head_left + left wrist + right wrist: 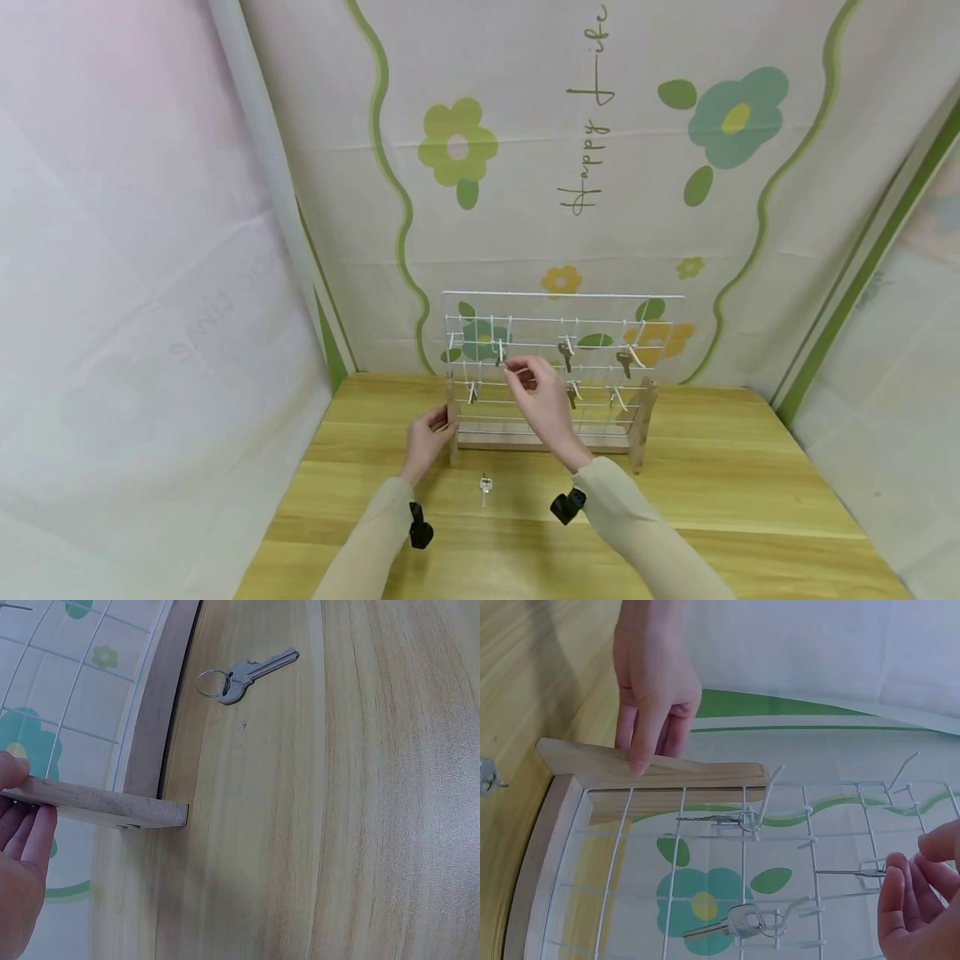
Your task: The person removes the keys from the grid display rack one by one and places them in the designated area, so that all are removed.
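A white wire grid rack (555, 295) with a wooden base stands on the table. My left hand (427, 440) grips its left wooden side piece (97, 802), thumb on one face and fingers on the other. My right hand (543, 400) is at an upper-left hook, its fingers curled and pinching at the ring end of a hanging key (851, 872); the fingertips partly hide the ring. Another key (739, 922) hangs from a hook nearby, and one more (712, 818) hangs close to the side piece. A loose silver key (244, 679) with a ring lies on the table before the rack.
Several more keys hang on the rack, among them one at upper middle (566, 354) and one at upper right (625, 362). White hooks (617, 398) stick out toward me. A flowered curtain (517, 233) rises behind the wooden table (720, 492), and white cloth (150, 250) bounds the sides.
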The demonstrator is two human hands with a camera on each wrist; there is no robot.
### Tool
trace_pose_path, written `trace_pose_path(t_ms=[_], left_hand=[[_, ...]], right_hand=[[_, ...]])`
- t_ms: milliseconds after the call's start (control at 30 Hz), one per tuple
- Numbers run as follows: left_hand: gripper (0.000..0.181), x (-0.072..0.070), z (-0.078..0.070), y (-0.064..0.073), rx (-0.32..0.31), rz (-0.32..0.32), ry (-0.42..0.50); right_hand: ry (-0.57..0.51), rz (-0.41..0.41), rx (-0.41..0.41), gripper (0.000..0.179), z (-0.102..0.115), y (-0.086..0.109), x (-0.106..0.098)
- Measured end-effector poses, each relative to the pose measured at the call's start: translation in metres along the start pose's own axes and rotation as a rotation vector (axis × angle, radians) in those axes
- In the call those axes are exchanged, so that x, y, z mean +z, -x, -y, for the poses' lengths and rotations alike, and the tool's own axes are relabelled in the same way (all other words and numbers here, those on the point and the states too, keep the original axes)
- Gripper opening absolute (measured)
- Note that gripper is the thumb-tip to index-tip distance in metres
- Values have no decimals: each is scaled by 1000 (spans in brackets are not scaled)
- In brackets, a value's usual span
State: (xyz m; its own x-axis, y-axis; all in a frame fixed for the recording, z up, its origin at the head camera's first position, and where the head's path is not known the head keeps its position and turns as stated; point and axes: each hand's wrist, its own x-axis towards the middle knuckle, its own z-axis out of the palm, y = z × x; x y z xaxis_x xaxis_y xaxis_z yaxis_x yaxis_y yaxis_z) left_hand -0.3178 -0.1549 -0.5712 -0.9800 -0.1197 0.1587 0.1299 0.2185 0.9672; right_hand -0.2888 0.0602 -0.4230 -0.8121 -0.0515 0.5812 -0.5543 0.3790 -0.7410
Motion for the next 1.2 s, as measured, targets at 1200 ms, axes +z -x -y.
trace_pose_path(t_ms=[1200], left_hand=[[43,0,-2,1,-7,18,18]], right_hand=[[51,-54,-7,26,-11,-28,20]])
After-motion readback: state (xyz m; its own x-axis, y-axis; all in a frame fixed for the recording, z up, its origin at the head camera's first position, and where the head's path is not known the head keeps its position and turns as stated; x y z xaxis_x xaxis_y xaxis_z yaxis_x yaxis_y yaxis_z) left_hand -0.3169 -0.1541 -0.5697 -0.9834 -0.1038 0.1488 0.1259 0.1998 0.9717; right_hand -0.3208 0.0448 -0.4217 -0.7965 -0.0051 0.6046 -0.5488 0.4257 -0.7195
